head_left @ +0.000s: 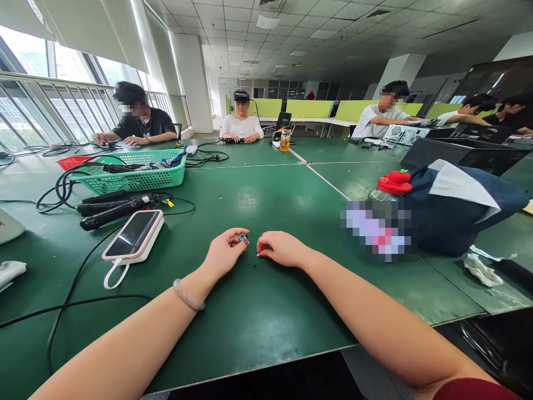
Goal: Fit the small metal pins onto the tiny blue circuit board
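Forearms, 2, bare, extending from the near edge over a green table; pale bangle, 1, on the left one. Left hand, 1: thumb and index finger gripping a small electronic part, centre of scene. Right hand, 1: thumb and fingertips closed on a tiny pale piece, too small to identify, just right of that part. To the left: phone-like device, 1; farther, green basket, 1. To the right: red-capped bottle, 1, beside dark blue bag, 1.
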The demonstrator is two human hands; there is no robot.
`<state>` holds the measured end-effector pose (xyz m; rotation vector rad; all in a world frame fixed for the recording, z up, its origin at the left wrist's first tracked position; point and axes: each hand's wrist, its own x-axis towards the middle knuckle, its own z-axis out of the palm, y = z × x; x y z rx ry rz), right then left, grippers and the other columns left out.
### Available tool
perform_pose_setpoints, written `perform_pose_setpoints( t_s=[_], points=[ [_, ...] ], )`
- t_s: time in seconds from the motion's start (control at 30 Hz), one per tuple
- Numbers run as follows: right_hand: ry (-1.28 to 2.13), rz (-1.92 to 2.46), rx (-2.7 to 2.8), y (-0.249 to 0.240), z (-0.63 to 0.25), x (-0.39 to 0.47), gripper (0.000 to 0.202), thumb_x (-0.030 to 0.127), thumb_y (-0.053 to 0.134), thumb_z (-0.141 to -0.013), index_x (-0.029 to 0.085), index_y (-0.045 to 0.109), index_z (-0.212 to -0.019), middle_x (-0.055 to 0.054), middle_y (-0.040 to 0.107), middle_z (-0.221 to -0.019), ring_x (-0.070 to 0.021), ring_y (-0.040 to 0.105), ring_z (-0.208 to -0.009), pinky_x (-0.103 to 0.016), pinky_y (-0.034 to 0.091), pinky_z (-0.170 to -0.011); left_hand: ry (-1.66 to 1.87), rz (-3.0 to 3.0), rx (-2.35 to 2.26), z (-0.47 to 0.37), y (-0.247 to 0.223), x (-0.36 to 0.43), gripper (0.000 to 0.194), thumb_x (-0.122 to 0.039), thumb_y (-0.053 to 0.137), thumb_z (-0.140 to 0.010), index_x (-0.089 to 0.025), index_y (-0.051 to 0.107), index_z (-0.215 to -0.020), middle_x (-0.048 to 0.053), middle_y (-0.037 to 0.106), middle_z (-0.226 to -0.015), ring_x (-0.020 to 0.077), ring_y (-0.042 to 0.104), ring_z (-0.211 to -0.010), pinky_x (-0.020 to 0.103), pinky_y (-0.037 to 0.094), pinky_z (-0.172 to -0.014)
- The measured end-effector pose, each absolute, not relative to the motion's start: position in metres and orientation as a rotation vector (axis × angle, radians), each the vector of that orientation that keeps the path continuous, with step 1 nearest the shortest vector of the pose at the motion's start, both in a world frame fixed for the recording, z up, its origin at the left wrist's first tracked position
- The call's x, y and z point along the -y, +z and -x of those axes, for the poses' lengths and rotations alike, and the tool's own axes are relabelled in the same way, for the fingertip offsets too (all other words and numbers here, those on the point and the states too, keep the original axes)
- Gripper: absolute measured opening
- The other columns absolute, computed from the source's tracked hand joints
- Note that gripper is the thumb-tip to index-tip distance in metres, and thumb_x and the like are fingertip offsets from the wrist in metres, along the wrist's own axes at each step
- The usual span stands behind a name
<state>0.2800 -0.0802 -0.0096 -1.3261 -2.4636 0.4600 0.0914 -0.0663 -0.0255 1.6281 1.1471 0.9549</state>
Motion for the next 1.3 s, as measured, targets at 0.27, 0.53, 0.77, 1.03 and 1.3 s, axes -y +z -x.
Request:
perform_pose_setpoints(
  t_s=[0.27, 0.53, 0.77, 1.03, 1.3],
  points=[
    [0.498, 1.308, 2.320, -0.021, -0.279, 0.073, 0.009, 0.016, 0.061, -0.077, 0.018, 0.062, -0.068, 0.000, 0.058, -0.073, -0.0120, 0.051, -0.069, -0.023, 0.037, -0.063, 0.898, -1.754, -1.184, -0.091, -0.021, 0.071, 0.029, -0.031, 0.058, -0.070, -0.019, 0.061, -0.097, -0.002, 0.060, -0.062, 0.0116, 0.053, -0.055, 0.023, 0.042, -0.056],
    [0.767, 1.462, 2.053, -0.020, -0.279, 0.073, 0.012, 0.022, 0.055, -0.077, 0.017, 0.062, -0.068, 0.002, 0.057, -0.064, -0.0095, 0.046, -0.057, -0.021, 0.035, -0.055, 0.894, -1.883, -1.259, -0.092, -0.015, 0.075, 0.025, -0.035, 0.060, -0.070, -0.022, 0.060, -0.092, -0.004, 0.059, -0.061, 0.0117, 0.052, -0.056, 0.022, 0.040, -0.055],
    [0.836, 1.423, 1.924, -0.020, -0.279, 0.072, 0.011, 0.023, 0.053, -0.073, 0.016, 0.060, -0.067, 0.003, 0.055, -0.060, -0.0093, 0.044, -0.054, -0.021, 0.034, -0.053, 0.901, -1.895, -1.260, -0.091, -0.016, 0.075, 0.025, -0.034, 0.060, -0.071, -0.022, 0.060, -0.093, -0.004, 0.057, -0.062, 0.0112, 0.050, -0.055, 0.023, 0.040, -0.056],
    [0.894, 1.220, 1.776, -0.019, -0.264, 0.080, 0.015, 0.028, 0.051, -0.077, 0.016, 0.055, -0.070, 0.004, 0.051, -0.058, -0.0088, 0.043, -0.052, -0.021, 0.035, -0.052, 0.857, -1.864, -1.145, -0.093, -0.019, 0.074, 0.027, -0.033, 0.064, -0.068, -0.021, 0.060, -0.090, -0.001, 0.063, -0.069, 0.0140, 0.057, -0.063, 0.025, 0.043, -0.062],
    [0.761, 1.194, 1.787, -0.017, -0.258, 0.086, 0.011, 0.024, 0.054, -0.076, 0.017, 0.058, -0.070, 0.002, 0.053, -0.067, -0.0088, 0.042, -0.056, -0.021, 0.035, -0.055, 0.862, -1.772, -1.080, -0.096, -0.018, 0.074, 0.029, -0.033, 0.066, -0.065, -0.018, 0.056, -0.087, -0.001, 0.063, -0.070, 0.0129, 0.055, -0.061, 0.025, 0.041, -0.059]
  ],
)
